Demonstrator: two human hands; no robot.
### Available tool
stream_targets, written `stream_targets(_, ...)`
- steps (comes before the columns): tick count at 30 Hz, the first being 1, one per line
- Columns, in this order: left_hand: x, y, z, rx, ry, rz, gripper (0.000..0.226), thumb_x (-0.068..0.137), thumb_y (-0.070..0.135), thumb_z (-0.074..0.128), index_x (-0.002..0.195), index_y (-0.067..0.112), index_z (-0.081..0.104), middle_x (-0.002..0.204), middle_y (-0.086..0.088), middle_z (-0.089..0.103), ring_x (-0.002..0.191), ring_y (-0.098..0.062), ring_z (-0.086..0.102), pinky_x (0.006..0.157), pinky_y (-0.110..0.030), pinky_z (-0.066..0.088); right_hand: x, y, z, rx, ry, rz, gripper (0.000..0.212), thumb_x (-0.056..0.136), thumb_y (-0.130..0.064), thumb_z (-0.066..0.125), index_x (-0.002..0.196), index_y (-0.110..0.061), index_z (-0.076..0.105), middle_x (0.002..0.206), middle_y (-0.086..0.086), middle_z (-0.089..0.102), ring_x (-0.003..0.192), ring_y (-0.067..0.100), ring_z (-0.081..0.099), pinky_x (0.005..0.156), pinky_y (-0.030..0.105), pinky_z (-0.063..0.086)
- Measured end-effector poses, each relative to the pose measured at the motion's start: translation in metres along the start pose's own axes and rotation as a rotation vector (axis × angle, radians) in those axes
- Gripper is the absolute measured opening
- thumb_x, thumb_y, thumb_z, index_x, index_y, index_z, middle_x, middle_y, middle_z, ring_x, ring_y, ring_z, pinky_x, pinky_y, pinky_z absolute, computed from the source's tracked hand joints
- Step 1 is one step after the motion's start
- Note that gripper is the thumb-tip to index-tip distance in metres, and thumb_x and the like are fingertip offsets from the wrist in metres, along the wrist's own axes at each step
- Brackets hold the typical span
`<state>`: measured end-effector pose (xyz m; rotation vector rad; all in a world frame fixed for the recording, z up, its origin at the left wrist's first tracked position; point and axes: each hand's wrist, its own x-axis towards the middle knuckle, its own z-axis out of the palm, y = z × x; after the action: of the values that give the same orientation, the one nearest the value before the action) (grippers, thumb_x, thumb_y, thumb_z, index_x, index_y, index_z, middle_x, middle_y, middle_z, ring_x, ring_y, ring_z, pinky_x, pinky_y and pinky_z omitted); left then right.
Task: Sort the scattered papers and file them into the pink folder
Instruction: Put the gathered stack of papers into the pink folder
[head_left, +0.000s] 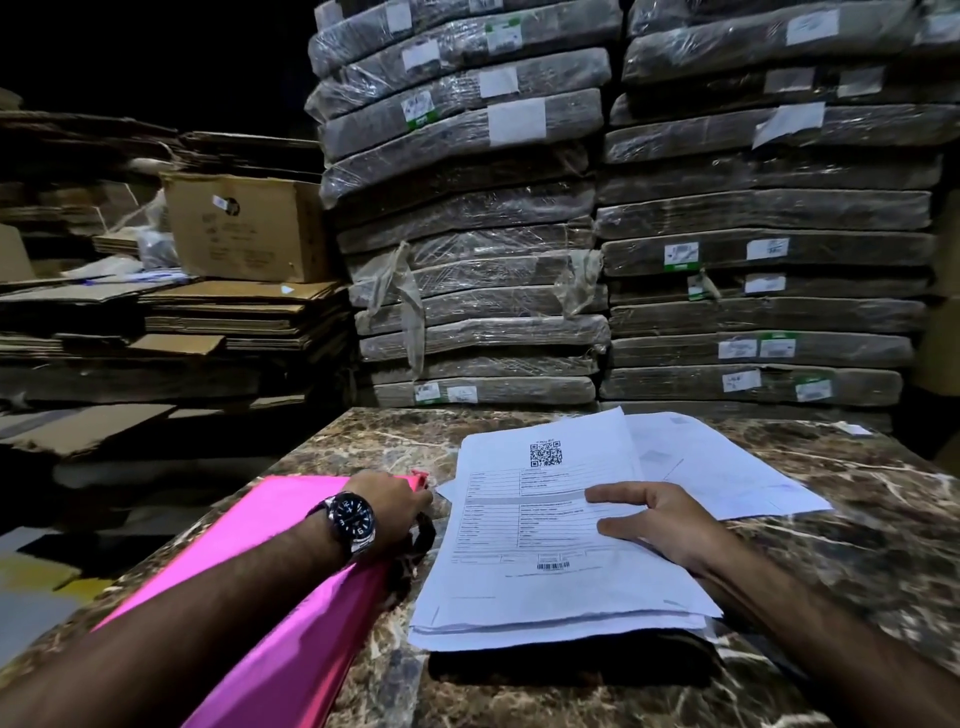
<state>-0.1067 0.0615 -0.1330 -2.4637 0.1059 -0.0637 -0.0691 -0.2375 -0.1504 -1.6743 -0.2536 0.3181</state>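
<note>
Papers stacked on table, just right of pink folder | left hand grips folder's far corner | right hand flat, fingers spread, presses stack | sheets probably light, limp, slippery: pinch whole stack at near edge.

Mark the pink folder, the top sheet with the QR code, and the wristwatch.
pink folder (260, 509): head view, bare cover left of the forearm.
top sheet (519, 525): head view, printed form rows below the QR code.
wristwatch (350, 514): head view, middle of the dark dial.
</note>
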Motion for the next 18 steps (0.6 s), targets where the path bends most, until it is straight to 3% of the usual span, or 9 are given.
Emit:
stream_targets(4, -0.002, 0.002, -0.004, 0.001, 0.025, -0.011, 0.031, 0.1, 0.028, 0.033, 0.124, 0.015, 0.048, 0.111, -0.012, 0.066, 0.101, -0.034, 0.064, 0.07, -0.036, 0.047, 0.0, 0.0, 0.0, 0.0, -0.011, -0.002, 0.032, 0.08, 0.008, 0.07, 0.106, -0.011, 0.073, 0.09, 0.0, 0.075, 0.07, 0.013, 0.073, 0.053, 0.014, 0.053)
stream_targets(8, -0.013, 0.003, -0.006, -0.073, 0.052, -0.1, 0.035, 0.099, 0.023, 0.034, 0.131, 0.015, 0.044, 0.109, -0.01, 0.066, 0.1, -0.033, 0.065, 0.069, -0.036, 0.046, 0.001, 0.001, 0.0, 0.011, -0.023, 0.004, 0.032, 0.08, 0.01, 0.069, 0.105, -0.009, 0.073, 0.092, 0.005, 0.076, 0.068, 0.014, 0.073, 0.052, 0.015, 0.052)
stream_targets(12, -0.033, 0.001, -0.011, -0.156, -0.051, -0.206, 0.028, 0.093, 0.013, 0.041, 0.118, 0.008, 0.054, 0.109, -0.012, 0.065, 0.1, -0.03, 0.065, 0.073, -0.035, 0.05, 0.002, 0.002, 0.001, -0.034, -0.053, 0.0, 0.03, 0.079, 0.007, 0.071, 0.102, -0.012, 0.074, 0.084, 0.005, 0.075, 0.059, 0.011, 0.069, 0.05, 0.012, 0.048)
stream_targets(14, -0.04, 0.001, -0.01, -0.189, -0.11, -0.214, 0.027, 0.091, 0.007, 0.043, 0.112, 0.004, 0.06, 0.109, -0.012, 0.065, 0.093, -0.027, 0.064, 0.071, -0.031, 0.047, 0.003, 0.002, 0.003, -0.067, -0.071, -0.008, 0.03, 0.078, 0.004, 0.073, 0.101, -0.015, 0.075, 0.092, 0.005, 0.075, 0.067, 0.012, 0.069, 0.053, 0.011, 0.049)
stream_targets(18, -0.045, 0.002, -0.011, -0.259, -0.093, -0.214, 0.026, 0.091, 0.004, 0.041, 0.107, 0.002, 0.061, 0.11, -0.014, 0.064, 0.099, -0.03, 0.063, 0.081, -0.034, 0.051, 0.005, 0.002, 0.007, -0.116, -0.122, 0.004, 0.028, 0.077, -0.002, 0.076, 0.097, -0.022, 0.077, 0.109, -0.001, 0.074, 0.101, 0.019, 0.07, 0.078, 0.017, 0.052)
